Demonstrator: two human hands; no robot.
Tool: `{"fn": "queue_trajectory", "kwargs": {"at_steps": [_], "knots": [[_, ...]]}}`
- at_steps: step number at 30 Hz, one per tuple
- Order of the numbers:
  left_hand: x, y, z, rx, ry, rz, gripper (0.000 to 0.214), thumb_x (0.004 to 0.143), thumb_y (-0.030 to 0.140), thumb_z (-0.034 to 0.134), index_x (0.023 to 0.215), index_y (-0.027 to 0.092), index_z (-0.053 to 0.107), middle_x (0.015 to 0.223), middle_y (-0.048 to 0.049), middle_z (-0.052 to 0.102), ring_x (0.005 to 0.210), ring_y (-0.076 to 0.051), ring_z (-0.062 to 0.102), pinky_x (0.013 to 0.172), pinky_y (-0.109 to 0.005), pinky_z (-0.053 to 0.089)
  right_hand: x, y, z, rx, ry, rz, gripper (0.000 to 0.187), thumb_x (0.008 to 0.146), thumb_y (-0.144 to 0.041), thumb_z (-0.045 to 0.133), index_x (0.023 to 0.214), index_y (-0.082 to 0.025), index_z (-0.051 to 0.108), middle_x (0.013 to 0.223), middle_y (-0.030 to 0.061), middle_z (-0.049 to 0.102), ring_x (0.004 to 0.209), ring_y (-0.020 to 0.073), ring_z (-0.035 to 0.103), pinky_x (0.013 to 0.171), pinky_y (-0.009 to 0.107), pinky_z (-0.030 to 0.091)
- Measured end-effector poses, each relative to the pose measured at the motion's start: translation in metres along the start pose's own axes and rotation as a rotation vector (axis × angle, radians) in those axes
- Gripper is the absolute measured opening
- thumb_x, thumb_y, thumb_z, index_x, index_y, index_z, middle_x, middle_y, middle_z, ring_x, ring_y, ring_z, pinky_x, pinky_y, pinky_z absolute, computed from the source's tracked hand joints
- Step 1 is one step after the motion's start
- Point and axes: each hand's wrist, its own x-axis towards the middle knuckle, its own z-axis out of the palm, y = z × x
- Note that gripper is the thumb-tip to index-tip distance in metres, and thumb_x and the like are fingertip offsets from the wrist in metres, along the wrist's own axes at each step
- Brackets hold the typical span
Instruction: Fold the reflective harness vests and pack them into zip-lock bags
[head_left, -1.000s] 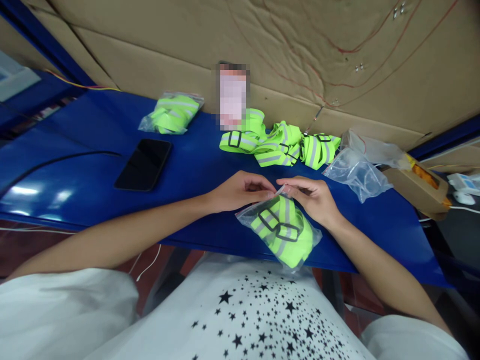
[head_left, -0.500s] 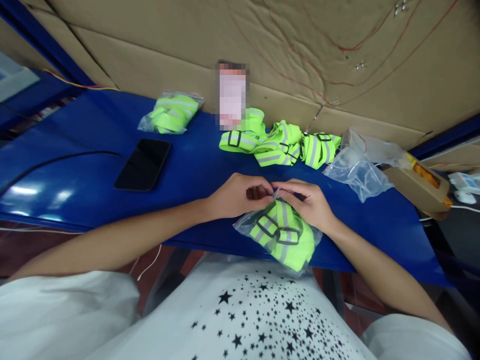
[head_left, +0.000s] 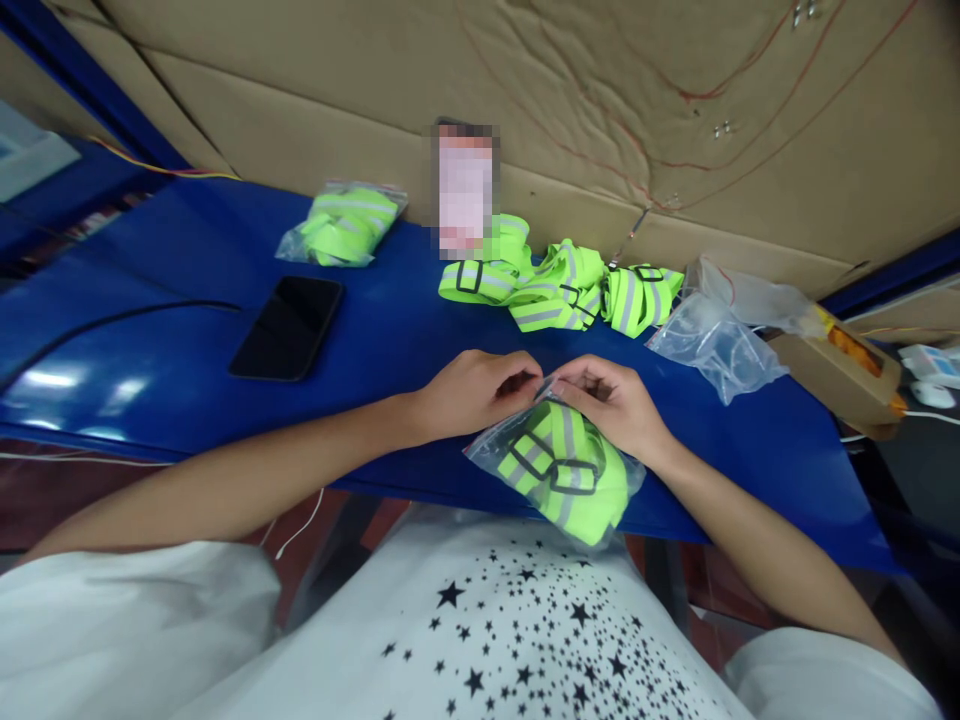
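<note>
A clear zip bag (head_left: 495, 447) hangs at the front edge of the blue table, its top edge pinched by both hands. Inside it lies a folded neon-yellow reflective strap (head_left: 592, 490) with grey stripes and black buckles. My left hand (head_left: 487, 390) is closed, thumb and fingers on the bag's top edge. Close beside it, my right hand (head_left: 607, 395) pinches the same edge between thumb and fingers. Behind the hands, several loose reflective straps (head_left: 559, 285) lie bundled in a row. A filled bag (head_left: 349, 228) of the same strap sits at the back left.
A black phone (head_left: 286, 328) lies on the blue table (head_left: 195, 380) at left, near a black cable (head_left: 135, 315). Empty clear bags (head_left: 716, 335) and a cardboard box (head_left: 840, 370) stand at right. A cardboard panel (head_left: 337, 80) backs the table; a pixelated upright item (head_left: 465, 190) leans there.
My two hands have come slightly apart along the bag's top edge, the right one shifting a little to the right. The bag has barely moved.
</note>
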Motion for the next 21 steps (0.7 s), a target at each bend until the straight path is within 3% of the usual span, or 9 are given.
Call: {"fn": "queue_trajectory", "kwargs": {"at_steps": [3, 6, 11, 14, 17, 21], "knots": [[0.0002, 0.0000, -0.0008, -0.048, 0.033, 0.022, 0.022, 0.094, 0.038, 0.063, 0.099, 0.018, 0.070, 0.073, 0.0005, 0.072, 0.066, -0.011, 0.066, 0.066, -0.021, 0.045, -0.0010, 0.0002, 0.0004, -0.028, -0.035, -0.001, 0.023, 0.090, -0.046, 0.070, 0.096, -0.023, 0.072, 0.080, 0.0004, 0.071, 0.067, 0.0125, 0.060, 0.061, 0.027, 0.044], [0.0010, 0.0038, -0.0029, -0.106, 0.032, 0.002, 0.021, 0.097, 0.033, 0.057, 0.095, 0.017, 0.070, 0.075, -0.0001, 0.072, 0.065, -0.010, 0.065, 0.065, -0.020, 0.045, -0.0013, -0.0005, 0.0008, 0.004, -0.055, -0.007, 0.024, 0.092, -0.047, 0.069, 0.096, -0.023, 0.070, 0.081, 0.0003, 0.070, 0.068, 0.0123, 0.059, 0.062, 0.027, 0.043], [0.0031, 0.0064, -0.0053, -0.380, -0.089, -0.142, 0.027, 0.101, 0.037, 0.050, 0.096, 0.016, 0.067, 0.074, 0.0000, 0.069, 0.060, -0.009, 0.061, 0.058, -0.019, 0.045, -0.0004, -0.0021, 0.0001, 0.007, -0.034, -0.001, 0.026, 0.091, -0.048, 0.069, 0.091, -0.022, 0.069, 0.077, -0.0003, 0.068, 0.064, 0.0114, 0.055, 0.058, 0.026, 0.040], [0.0043, 0.0027, -0.0031, -0.550, -0.172, -0.188, 0.030, 0.099, 0.043, 0.055, 0.101, 0.015, 0.066, 0.079, -0.0015, 0.068, 0.064, -0.011, 0.062, 0.057, -0.020, 0.046, 0.0003, -0.0007, -0.0017, 0.013, -0.004, -0.017, 0.025, 0.092, -0.046, 0.069, 0.091, -0.021, 0.068, 0.077, 0.0000, 0.067, 0.066, 0.0117, 0.056, 0.060, 0.026, 0.041], [0.0056, -0.0001, -0.0006, -0.620, -0.227, -0.198, 0.032, 0.092, 0.045, 0.065, 0.098, 0.013, 0.068, 0.083, -0.0037, 0.069, 0.072, -0.012, 0.063, 0.062, -0.021, 0.047, 0.0008, 0.0016, -0.0040, 0.020, -0.002, -0.025, 0.024, 0.094, -0.044, 0.067, 0.092, -0.021, 0.067, 0.078, 0.0003, 0.067, 0.067, 0.0117, 0.057, 0.062, 0.026, 0.042], [0.0067, 0.0003, -0.0004, -0.660, -0.225, -0.231, 0.033, 0.091, 0.045, 0.066, 0.093, 0.012, 0.069, 0.077, -0.0022, 0.067, 0.066, -0.011, 0.059, 0.060, -0.021, 0.044, 0.0019, 0.0029, -0.0054, 0.015, 0.001, -0.030, 0.027, 0.094, -0.047, 0.065, 0.093, -0.020, 0.067, 0.078, 0.0006, 0.065, 0.067, 0.0117, 0.054, 0.061, 0.026, 0.040]]}}
